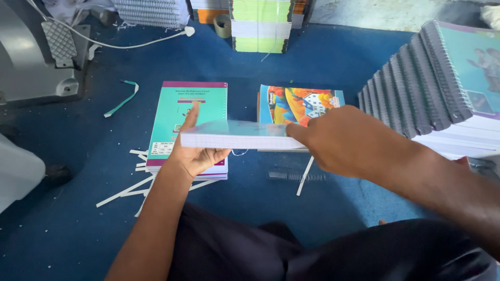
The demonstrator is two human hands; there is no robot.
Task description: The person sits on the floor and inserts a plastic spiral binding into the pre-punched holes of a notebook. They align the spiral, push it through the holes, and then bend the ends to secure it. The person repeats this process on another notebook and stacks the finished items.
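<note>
Open: blue mat (323, 62) behind teal stack (194, 112), bare carpet.
Blocked right: spiral notebook pile (432, 83).
Blocked left: grey machine (36, 57), cable (120, 44).

Glossy paper cover on the held notebook (237, 134); floor mat (323, 62) looks like matt blue cloth, perhaps felt

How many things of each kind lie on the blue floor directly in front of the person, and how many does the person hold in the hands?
Unbound notebook block held flat between left hand and right hand: 1
Low cover piles on the floor, teal pile and colourful pile: 2
Loose spiral coil: 1
Teal paper strip: 1
Total: 5
</note>
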